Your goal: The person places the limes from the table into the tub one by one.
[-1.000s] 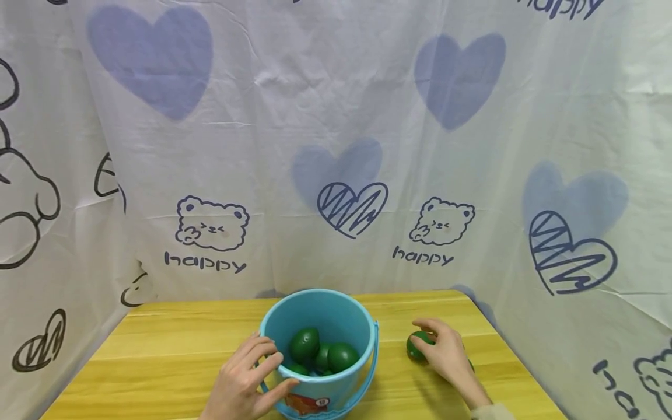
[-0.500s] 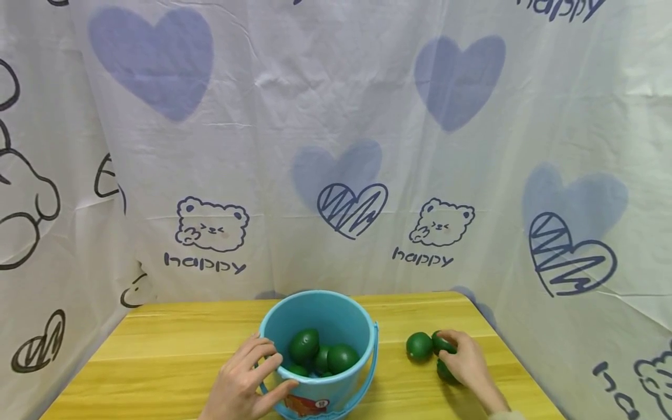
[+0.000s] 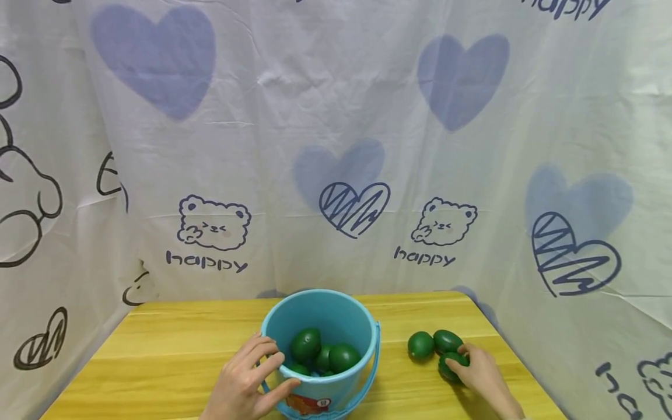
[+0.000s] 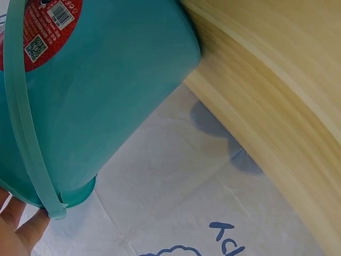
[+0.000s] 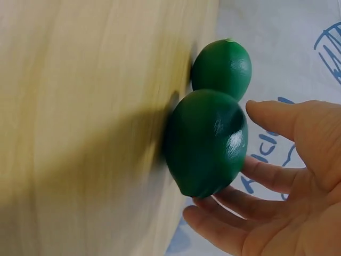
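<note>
My left hand (image 3: 245, 376) holds the near-left rim of a light-blue bucket (image 3: 357, 318), fingers over the edge and thumb along the outside. Several glossy dark-green limes (image 3: 305, 345) lie in the bucket. Its side and handle (image 4: 24, 117) show in the left wrist view. To the right, my right hand (image 3: 485, 376) is around the nearest of three limes on the table, lime (image 5: 208, 141); the fingers reach beneath its side while the thumb stands off its edge. The second lime (image 3: 447, 342) is just behind it, and the third lime (image 3: 421, 346) sits to the left.
A yellow wood-grain table (image 3: 178, 350) carries everything. White cloth (image 3: 336, 116) printed with hearts and bears hangs behind it and at both sides. The bucket's handle hangs down around its front.
The right hand has moved right and nearer, from the left lime past the rear one to the nearest. The left hand has stayed on the bucket rim.
</note>
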The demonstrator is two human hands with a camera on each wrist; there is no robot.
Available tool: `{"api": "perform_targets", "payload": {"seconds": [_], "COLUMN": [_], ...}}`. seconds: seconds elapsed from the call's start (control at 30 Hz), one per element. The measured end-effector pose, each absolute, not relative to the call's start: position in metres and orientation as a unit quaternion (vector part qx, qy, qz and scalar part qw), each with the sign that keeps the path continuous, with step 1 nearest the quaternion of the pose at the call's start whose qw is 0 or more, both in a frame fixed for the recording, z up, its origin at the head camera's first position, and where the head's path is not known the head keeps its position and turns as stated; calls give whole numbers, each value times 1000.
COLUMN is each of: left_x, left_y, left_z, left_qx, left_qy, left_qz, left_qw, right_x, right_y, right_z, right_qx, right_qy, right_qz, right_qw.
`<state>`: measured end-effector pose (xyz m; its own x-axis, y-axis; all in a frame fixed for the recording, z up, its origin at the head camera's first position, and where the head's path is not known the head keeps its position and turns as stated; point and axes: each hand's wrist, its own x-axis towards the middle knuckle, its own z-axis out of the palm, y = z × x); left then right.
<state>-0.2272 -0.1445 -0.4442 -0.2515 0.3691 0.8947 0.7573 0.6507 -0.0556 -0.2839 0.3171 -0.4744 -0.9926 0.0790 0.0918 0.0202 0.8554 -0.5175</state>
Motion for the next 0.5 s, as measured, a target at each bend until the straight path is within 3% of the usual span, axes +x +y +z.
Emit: {"api": "perform_targets", "payload": {"seconds": [0.5], "left_x": [-228], "left_y": [-144], "left_z": [-444], "left_qx": [-367], "left_qy": [-764], "left_qz": [-194], "left_qw": [494], "right_x": [-286], "right_y": [319], "right_z": [-481], "right_qx": [-55], "right_qy": [-956], "right_qz": [287], "right_qw": [-26]}}
